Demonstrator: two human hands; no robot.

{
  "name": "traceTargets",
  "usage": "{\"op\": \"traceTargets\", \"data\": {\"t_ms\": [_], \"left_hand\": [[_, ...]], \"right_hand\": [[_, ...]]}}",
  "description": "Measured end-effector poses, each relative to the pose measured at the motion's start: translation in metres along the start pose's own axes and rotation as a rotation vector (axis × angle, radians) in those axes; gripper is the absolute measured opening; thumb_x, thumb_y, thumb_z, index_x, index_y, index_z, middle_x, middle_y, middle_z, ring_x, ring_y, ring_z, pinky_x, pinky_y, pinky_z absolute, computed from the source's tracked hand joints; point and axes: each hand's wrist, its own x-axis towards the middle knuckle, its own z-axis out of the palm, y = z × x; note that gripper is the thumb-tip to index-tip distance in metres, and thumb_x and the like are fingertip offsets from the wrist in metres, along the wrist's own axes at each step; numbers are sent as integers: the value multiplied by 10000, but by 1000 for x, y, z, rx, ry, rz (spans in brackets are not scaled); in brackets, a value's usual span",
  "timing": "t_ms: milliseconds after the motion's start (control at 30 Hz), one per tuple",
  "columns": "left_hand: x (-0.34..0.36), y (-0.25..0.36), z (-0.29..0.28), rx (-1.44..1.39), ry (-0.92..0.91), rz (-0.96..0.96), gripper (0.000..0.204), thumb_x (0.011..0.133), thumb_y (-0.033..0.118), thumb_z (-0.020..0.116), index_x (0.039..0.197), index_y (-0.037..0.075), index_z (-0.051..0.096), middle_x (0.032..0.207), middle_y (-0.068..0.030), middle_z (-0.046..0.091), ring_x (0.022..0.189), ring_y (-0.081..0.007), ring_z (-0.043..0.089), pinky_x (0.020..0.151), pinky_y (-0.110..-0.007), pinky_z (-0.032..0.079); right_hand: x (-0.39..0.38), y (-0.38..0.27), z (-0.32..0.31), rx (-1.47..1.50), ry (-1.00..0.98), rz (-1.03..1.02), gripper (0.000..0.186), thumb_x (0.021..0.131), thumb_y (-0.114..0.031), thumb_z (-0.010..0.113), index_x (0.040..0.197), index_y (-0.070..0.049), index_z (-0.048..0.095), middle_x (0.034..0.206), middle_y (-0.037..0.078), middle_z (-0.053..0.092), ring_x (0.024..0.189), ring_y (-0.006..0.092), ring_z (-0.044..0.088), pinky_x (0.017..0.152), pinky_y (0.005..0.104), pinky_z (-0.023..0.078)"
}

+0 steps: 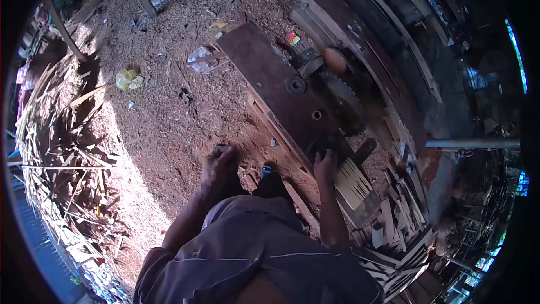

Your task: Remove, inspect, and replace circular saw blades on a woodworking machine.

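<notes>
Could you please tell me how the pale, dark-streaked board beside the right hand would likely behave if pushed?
The pale board would probably feel stiff, as it looks flat and straight-edged. It seems unlikely to roll, lying broad face up near the right hand.

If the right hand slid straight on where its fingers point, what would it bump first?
Likely the dark, shadowy part on the bench just beyond the right hand, though depth there is unclear.

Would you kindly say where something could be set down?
The dark brown rectangular bench looks bare between its far end and the round metal ring; its near end is crowded by the right hand and pale striped wooden board.
</notes>
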Motion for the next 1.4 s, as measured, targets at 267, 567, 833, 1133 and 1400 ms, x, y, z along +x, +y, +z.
{"op": "traceTargets", "data": {"t_ms": [267, 567, 833, 1133, 1400], "left_hand": [[79, 68, -10, 300, -156, 69, 199, 938, 169, 633, 1046, 2, 643, 877, -41, 681, 712, -89, 620, 647, -238, 507], [110, 69, 28, 458, -177, 78, 188, 931, 125, 618, 1051, -19, 636, 856, -57, 664, 708, -111, 625, 657, -251, 517], [122, 63, 46, 418, 19, -10, 208, 932, 133, 616, 1067, -25, 623, 881, -69, 663, 765, -120, 633, 677, -255, 524], [181, 88, 85, 377, 46, 38, 181, 931, 115, 617, 1053, -20, 623, 884, -68, 676, 717, -122, 635, 672, -256, 526], [195, 87, 107, 398, 8, 55, 195, 926, 122, 625, 1061, -20, 624, 915, -71, 678, 760, -129, 639, 689, -260, 531]], "right_hand": [[60, -5, -75, 94, 290, -25, 493, 869, -304, 683, 1220, -19, 486, 1116, 240, 560, 1052, 438, 534, 879, 504, 461], [225, 2, -84, 25, -54, -83, 547, 809, -319, 732, 1227, -51, 502, 1203, 205, 568, 1114, 411, 543, 893, 504, 459], [246, 17, -44, 76, -56, -258, 181, 891, -211, 634, 919, -35, 603, 769, 207, 637, 764, 433, 617, 649, 504, 478], [208, 16, -46, 79, -32, -258, 118, 897, -157, 619, 893, -53, 562, 745, 157, 625, 722, 376, 636, 634, 469, 508], [190, 13, -41, 163, -49, -263, 113, 914, -150, 614, 873, -63, 553, 738, 147, 623, 644, 348, 636, 538, 436, 505]]}}
